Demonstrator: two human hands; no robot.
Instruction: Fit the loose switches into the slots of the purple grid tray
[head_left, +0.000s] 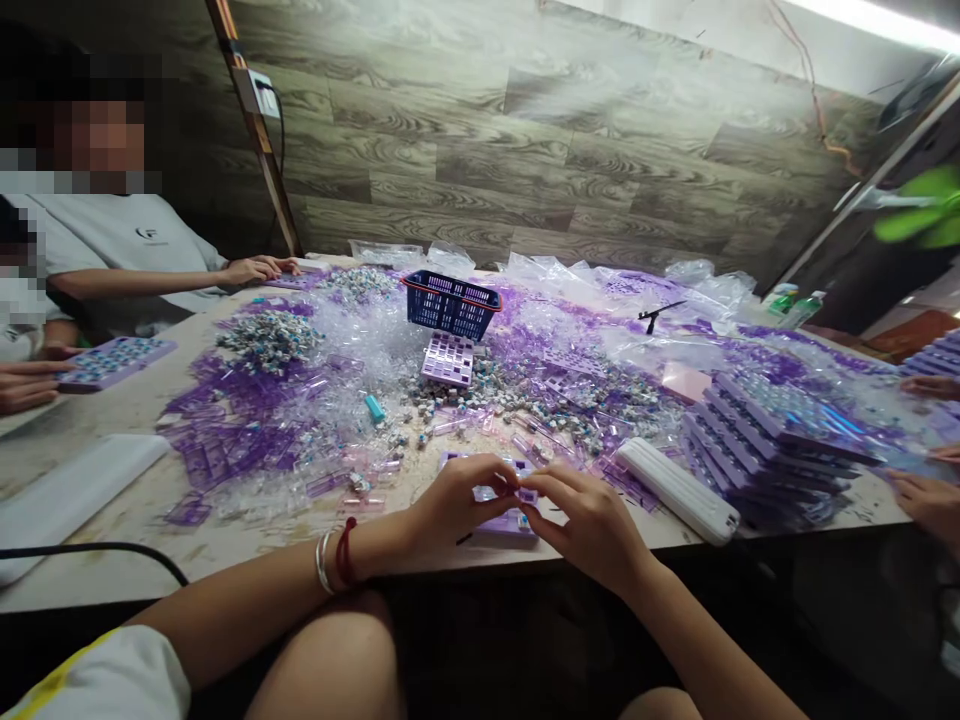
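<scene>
Above the table's near edge, my left hand [456,500] is closed, its thumb and forefinger meeting at a small purple piece [528,495]. My right hand [596,520] pinches the same piece from the other side. Its exact kind is too small to make out. Beneath both hands lies a light purple compartment tray [510,538], partly covered by my fingers. One small white-and-blue part sits near its right side, beside my right fingertips.
Purple and clear plastic pieces [247,430] and small blocks [274,340] cover the table. Beyond them stand a dark basket [450,305] and a tray [448,360]. Stacked purple trays [750,440] and a white bar [675,490] lie right. Co-workers' hands [259,270] are at both sides.
</scene>
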